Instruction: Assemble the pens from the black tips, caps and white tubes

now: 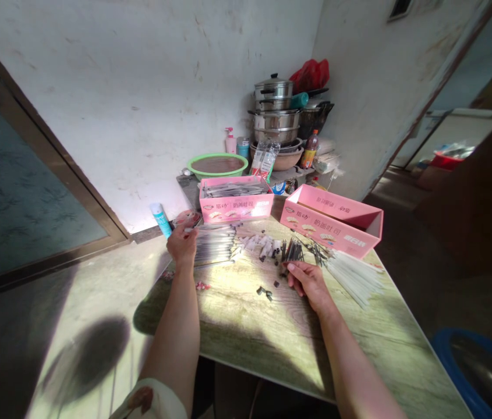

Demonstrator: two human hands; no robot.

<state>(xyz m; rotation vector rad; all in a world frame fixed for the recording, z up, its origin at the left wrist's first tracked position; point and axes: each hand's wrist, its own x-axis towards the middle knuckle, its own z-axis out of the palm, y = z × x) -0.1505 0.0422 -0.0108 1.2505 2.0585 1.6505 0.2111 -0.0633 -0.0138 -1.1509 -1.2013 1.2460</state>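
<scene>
My left hand (181, 244) is at the left end of a row of thin, pale sticks with dark tips (215, 243), its fingers pinched together; what they hold is too small to make out. My right hand (309, 284) has thumb and forefinger closed at the near end of a bundle of short black sticks (291, 250). Whatever is in that pinch is hidden. Between the hands lies a heap of small white pieces (257, 241) with black caps beside it. Several loose black caps (265, 293) sit nearer to me. Long white sticks (353, 273) fan out right of my right hand.
A pink box (237, 208) full of sticks and another pink box (333, 224) stand at the back of the wood-patterned table (246, 331). Behind are a green-rimmed basin (217, 173), stacked steamer pots (275, 119) and bottles. A blue spray can (160, 219) stands left; a blue tub (446, 349), right.
</scene>
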